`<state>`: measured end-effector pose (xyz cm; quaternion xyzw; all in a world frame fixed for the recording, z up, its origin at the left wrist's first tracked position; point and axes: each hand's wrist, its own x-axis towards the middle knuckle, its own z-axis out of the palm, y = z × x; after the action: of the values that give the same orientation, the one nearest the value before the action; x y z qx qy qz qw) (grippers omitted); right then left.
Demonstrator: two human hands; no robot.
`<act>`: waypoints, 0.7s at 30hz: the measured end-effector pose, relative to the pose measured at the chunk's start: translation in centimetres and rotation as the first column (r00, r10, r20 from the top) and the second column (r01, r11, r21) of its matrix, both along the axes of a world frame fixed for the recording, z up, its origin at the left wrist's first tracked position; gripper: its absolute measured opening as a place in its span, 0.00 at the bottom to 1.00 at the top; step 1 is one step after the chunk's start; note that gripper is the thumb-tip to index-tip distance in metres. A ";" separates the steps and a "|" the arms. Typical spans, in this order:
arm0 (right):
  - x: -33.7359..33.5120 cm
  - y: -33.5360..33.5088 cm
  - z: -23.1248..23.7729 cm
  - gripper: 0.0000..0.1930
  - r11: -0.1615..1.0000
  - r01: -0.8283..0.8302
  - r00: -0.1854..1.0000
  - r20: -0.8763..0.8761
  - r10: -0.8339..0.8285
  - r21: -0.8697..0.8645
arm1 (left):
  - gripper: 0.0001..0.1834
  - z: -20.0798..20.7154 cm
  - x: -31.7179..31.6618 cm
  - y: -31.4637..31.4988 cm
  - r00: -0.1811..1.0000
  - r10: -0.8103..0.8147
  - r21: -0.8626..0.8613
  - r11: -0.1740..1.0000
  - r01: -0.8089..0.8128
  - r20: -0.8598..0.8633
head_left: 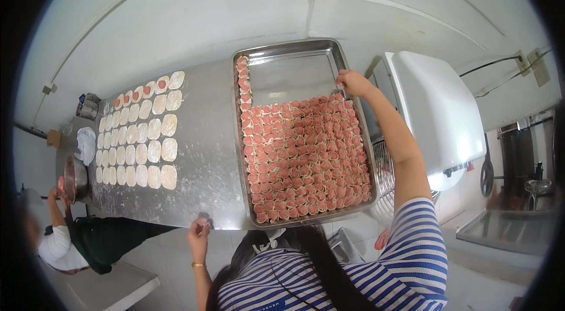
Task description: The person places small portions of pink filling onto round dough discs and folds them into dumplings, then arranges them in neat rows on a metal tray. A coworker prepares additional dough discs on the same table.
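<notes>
A large metal tray holds closely packed rows of open-topped dumplings with pink filling. A single column of them runs up the tray's left side, beside bare metal. My right hand reaches over the tray's right side, fingers pinched together at the inner edge; whatever they hold is hidden. By the table's front edge, left of the tray, my left hand is curled round something small and pale that I cannot make out. Flat round dough wrappers lie in rows at the left; several in the farthest row carry pink filling.
The metal table is dusted with flour. At the far left another person works by a metal bowl, near a white cloth. A white appliance and a wire-guarded fan stand right of the tray.
</notes>
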<state>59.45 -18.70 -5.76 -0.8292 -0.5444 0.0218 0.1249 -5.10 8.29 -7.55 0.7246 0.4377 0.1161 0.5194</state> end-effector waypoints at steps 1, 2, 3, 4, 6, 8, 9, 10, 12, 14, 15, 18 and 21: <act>-0.2 0.2 -0.1 0.09 0.999 -0.021 1.000 -0.005 0.021 -0.027 | 0.08 -0.1 -0.3 -0.5 0.999 0.030 -0.015 0.999 -0.030 0.034; -0.4 0.3 -0.2 0.08 0.998 -0.024 1.000 0.003 0.024 -0.057 | 0.08 -0.1 -0.4 -0.8 0.999 0.034 -0.002 0.999 -0.034 0.026; -0.6 0.4 -0.3 0.08 0.996 -0.025 1.000 0.011 0.026 -0.087 | 0.08 0.0 -0.5 -1.0 0.999 0.035 0.011 0.999 -0.036 0.019; -0.9 0.2 -0.1 0.08 0.992 -0.022 0.999 0.021 0.025 -0.121 | 0.08 0.0 -0.5 -1.3 0.999 0.034 0.020 0.999 -0.034 0.013; -1.1 0.0 -0.3 0.07 0.995 -0.053 0.997 0.047 0.057 -0.087 | 0.10 0.1 0.1 -1.7 0.999 0.053 0.037 0.998 -0.052 -0.013; -1.4 -0.3 -0.2 0.06 0.994 -0.061 0.994 0.080 0.068 -0.087 | 0.11 0.0 1.1 -2.1 0.999 0.052 0.052 0.997 -0.051 -0.013; -1.6 -0.4 -0.2 0.06 0.993 -0.055 0.993 0.097 0.065 -0.100 | 0.11 0.1 1.5 -2.3 0.999 0.044 0.062 0.997 -0.043 -0.004; -1.6 -0.6 -0.2 0.06 0.992 -0.049 0.991 0.115 0.062 -0.113 | 0.11 0.3 2.0 -2.5 0.999 0.035 0.072 0.997 -0.035 0.006; -1.4 -0.8 -0.2 0.06 0.990 -0.032 0.998 0.047 0.039 -0.140 | 0.10 1.0 2.9 -3.1 1.000 0.002 0.086 0.996 -0.001 -0.003; -1.2 -0.8 -0.4 0.08 0.985 -0.021 1.000 0.007 0.023 -0.170 | 0.11 1.1 3.1 -3.7 1.000 -0.016 0.092 0.996 0.017 -0.011; -1.0 -0.7 -0.4 0.09 0.982 -0.017 1.000 0.002 0.018 -0.187 | 0.11 1.1 3.1 -3.8 1.000 -0.019 0.089 0.996 0.021 -0.013; -0.8 0.2 0.9 0.12 0.944 0.008 0.994 -0.098 -0.043 -0.330 | 0.10 0.6 2.4 -4.0 1.000 -0.019 0.090 0.996 0.019 -0.004; -1.4 1.2 3.1 0.14 0.892 0.023 0.989 -0.123 -0.088 -0.452 | 0.10 0.4 1.7 -4.1 1.000 -0.002 0.084 0.997 0.002 -0.004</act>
<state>58.07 -17.51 -2.70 -0.8472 -0.4907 0.2012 -0.0315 -3.39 4.18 -7.16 0.7463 0.4329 0.1325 0.4880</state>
